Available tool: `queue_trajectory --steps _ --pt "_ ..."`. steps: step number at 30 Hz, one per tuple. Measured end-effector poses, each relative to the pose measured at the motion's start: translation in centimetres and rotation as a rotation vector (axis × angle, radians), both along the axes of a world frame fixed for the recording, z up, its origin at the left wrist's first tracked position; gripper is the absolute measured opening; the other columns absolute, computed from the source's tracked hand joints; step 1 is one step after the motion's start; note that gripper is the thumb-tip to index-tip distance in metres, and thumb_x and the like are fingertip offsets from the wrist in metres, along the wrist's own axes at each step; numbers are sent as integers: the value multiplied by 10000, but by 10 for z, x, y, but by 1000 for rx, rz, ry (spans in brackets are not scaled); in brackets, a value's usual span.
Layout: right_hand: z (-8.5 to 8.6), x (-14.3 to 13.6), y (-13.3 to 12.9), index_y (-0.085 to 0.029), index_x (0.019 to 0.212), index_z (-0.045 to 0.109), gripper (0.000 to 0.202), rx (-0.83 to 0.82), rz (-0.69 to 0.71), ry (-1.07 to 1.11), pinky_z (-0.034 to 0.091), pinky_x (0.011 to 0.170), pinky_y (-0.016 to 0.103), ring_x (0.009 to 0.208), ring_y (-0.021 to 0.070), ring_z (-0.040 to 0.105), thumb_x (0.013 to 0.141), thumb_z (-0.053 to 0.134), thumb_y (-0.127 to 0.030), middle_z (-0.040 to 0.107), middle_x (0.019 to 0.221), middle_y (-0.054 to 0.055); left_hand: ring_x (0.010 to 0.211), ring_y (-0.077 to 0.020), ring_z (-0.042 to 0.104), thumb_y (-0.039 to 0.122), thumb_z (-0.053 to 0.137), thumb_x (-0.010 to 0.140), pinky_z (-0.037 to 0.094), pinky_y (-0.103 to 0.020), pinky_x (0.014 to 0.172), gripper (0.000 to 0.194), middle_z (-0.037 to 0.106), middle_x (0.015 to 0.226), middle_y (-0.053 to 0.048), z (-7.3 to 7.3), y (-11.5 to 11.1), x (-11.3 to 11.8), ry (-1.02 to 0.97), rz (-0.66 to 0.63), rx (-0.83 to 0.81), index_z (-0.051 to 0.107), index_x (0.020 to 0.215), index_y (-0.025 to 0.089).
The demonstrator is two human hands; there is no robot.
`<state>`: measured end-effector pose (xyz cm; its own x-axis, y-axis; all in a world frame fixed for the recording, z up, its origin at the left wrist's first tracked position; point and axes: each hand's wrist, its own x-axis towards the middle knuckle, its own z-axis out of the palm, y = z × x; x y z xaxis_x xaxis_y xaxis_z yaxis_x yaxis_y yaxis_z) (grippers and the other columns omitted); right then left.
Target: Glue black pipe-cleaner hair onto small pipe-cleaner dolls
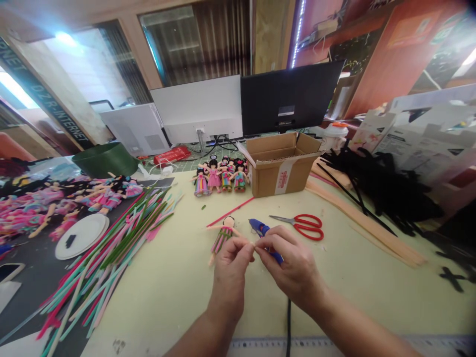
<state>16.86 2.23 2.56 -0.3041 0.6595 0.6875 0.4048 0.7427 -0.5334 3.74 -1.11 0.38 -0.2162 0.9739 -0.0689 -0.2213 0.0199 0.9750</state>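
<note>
My left hand (234, 263) and my right hand (292, 260) meet fingertip to fingertip over the mat, both closed in a pinch. Whatever they hold between them is too small to make out. Just beyond my left hand lies a small doll (224, 233) with outstretched arms and a striped pink and green body, its lower part partly hidden by that hand. A blue hot glue gun (260, 227) lies behind and under my right hand, which covers part of it. Red-handled scissors (308, 226) rest open farther right. A pink pipe cleaner (230, 212) lies behind the doll.
Several finished dolls (214, 176) stand beside a cardboard box (273, 171). Pipe cleaners (126, 248) heap at left near a white plate (82, 237) and more dolls (100, 196). Black (386, 191) and peach strips (364, 218) lie right. A black cord (289, 322) crosses the ruler (334, 343).
</note>
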Motion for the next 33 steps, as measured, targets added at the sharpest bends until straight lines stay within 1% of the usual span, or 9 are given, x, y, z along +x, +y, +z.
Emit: queue_trajectory --steps 4,6,9,13,17,23,26,29,33 --pt "1 2 0 -183 737 577 128 -42 -38 -6 482 612 284 683 153 553 855 600 -137 545 729 22 700 -115 452 301 607 830 383 -242 681 174 527 717 15 5 1 -2 73 1 22 570 731 163" --pt "3 5 1 -188 735 552 132 -104 -58 6 470 574 274 637 138 530 834 637 -169 525 735 11 721 -122 470 314 601 838 388 -242 684 175 553 755 6 8 2 -5 125 -11 49 581 746 166" --pt "7 10 2 -192 847 614 39 -219 -19 21 488 601 264 646 125 550 832 648 -179 556 813 17 760 -138 497 341 586 854 398 -247 691 190 581 806 -12 12 3 -9 204 -32 96 597 771 170" --pt "7 11 3 -221 947 689 100 -278 43 62 506 649 263 734 142 602 871 624 -225 602 862 30 799 -155 526 341 581 864 411 -265 737 187 592 830 -25 12 4 -10 335 -36 170 615 789 174" --pt "6 9 2 -214 836 711 66 -290 47 87 494 682 267 742 146 603 856 649 -212 617 789 18 806 -156 530 342 577 874 414 -271 755 184 590 832 -23 10 3 -8 407 -53 204 623 803 178" --pt "5 9 5 -195 751 661 113 -306 25 77 456 639 264 693 143 568 846 626 -146 595 727 9 783 -161 544 386 543 888 428 -272 738 260 614 793 -27 12 4 -14 417 -102 112 658 791 174" --pt "3 9 6 -190 733 613 128 -330 -3 79 442 637 267 691 146 548 855 596 -157 582 719 7 780 -172 571 398 555 877 440 -282 746 274 643 773 -36 14 6 -20 410 -75 98 686 794 172" --pt "3 7 5 -187 743 604 119 -462 19 133 421 598 256 662 138 525 858 578 -205 575 701 -1 817 -180 590 362 624 836 453 -293 777 210 676 870 -51 14 7 -23 402 -42 177 709 917 189" --pt "7 4 4 -173 724 627 180 -858 143 317 366 524 234 567 108 467 813 629 -330 551 620 -29 843 -170 589 253 647 834 470 -296 795 225 667 930 -48 16 6 -22 527 -141 355 698 1052 231"
